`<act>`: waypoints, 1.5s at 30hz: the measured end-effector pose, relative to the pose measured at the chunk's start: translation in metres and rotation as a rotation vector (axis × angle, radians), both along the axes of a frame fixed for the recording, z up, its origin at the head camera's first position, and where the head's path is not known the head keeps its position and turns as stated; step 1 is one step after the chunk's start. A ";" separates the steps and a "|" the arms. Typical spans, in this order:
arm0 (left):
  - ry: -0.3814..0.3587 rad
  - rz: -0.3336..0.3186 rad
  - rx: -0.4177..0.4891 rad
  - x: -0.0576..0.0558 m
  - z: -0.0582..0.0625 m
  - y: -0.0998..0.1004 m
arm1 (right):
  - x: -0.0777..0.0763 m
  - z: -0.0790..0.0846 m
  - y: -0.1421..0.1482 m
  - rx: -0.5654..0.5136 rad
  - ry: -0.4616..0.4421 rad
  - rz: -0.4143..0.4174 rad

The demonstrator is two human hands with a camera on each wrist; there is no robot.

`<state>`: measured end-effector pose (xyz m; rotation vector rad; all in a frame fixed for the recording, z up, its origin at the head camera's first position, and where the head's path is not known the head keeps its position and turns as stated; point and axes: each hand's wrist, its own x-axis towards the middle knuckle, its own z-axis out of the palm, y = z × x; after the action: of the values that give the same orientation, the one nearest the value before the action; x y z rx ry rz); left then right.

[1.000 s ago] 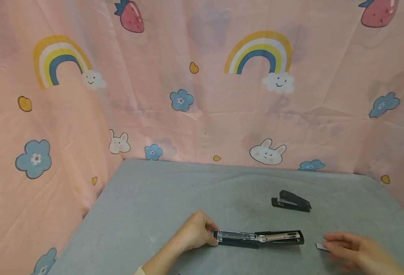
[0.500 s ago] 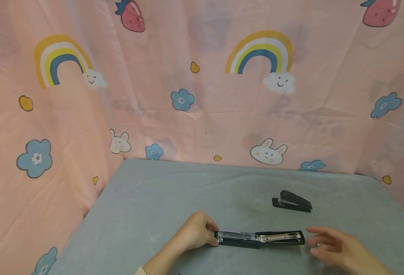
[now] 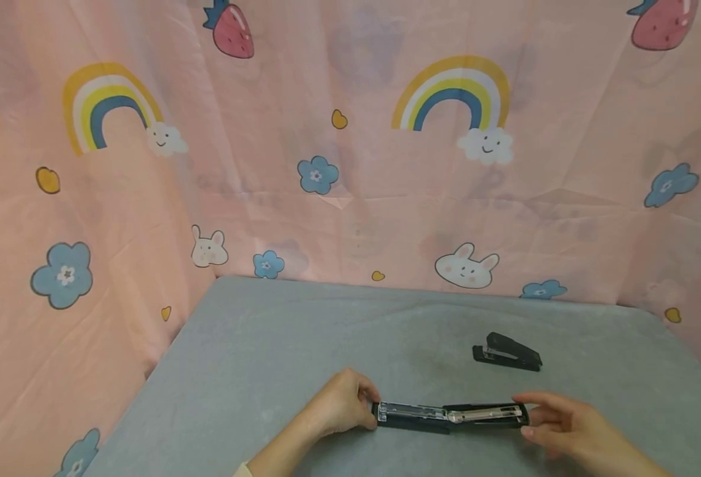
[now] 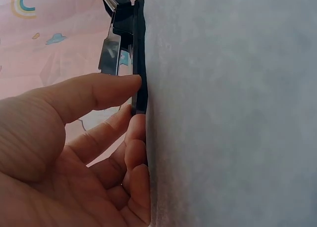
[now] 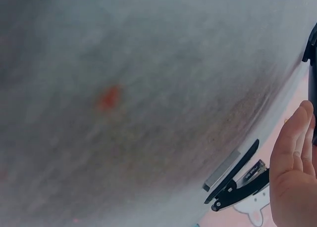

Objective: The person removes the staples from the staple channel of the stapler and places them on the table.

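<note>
A black stapler (image 3: 416, 419) lies spread open on the grey cloth, its top arm (image 3: 487, 415) folded out to the right and its metal magazine facing up. My left hand (image 3: 343, 401) pinches the left end of its base. In the left wrist view the thumb (image 4: 116, 86) presses on that end, with the other fingers curled below. At the far right end of the top arm, my right hand (image 3: 571, 424) has its forefinger on the far edge and thumb on the near edge. Part of the stapler shows at the right edge of the right wrist view.
A second black stapler (image 3: 508, 352) stands on the cloth-covered table (image 3: 291, 331), behind the spread-open one. Beside it in the right wrist view appears a small grey strip (image 5: 222, 170). A pink patterned curtain (image 3: 362, 218) hangs along the table's back and sides.
My right hand has moved left from beside a small silver strip to the right end of the spread-open stapler and taken hold there. The left hand has stayed in place.
</note>
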<state>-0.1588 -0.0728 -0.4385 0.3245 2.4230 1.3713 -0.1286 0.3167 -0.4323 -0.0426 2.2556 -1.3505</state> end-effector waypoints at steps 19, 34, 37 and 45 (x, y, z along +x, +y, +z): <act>0.066 -0.021 -0.030 0.000 -0.001 0.002 | -0.002 0.006 -0.013 -0.055 0.076 -0.008; 0.102 -0.015 -0.045 -0.018 0.027 -0.028 | -0.012 0.025 -0.053 -0.090 0.196 -0.060; 0.110 0.001 -0.061 -0.024 0.028 -0.034 | -0.016 0.026 -0.063 -0.105 0.258 -0.033; 0.103 0.078 -0.057 -0.045 0.023 -0.049 | -0.034 0.027 -0.092 -0.101 0.274 -0.093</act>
<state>-0.2040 -0.1218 -0.4154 0.2968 2.5793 1.3450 -0.1625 0.2245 -0.4054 -0.1691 2.4359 -1.5903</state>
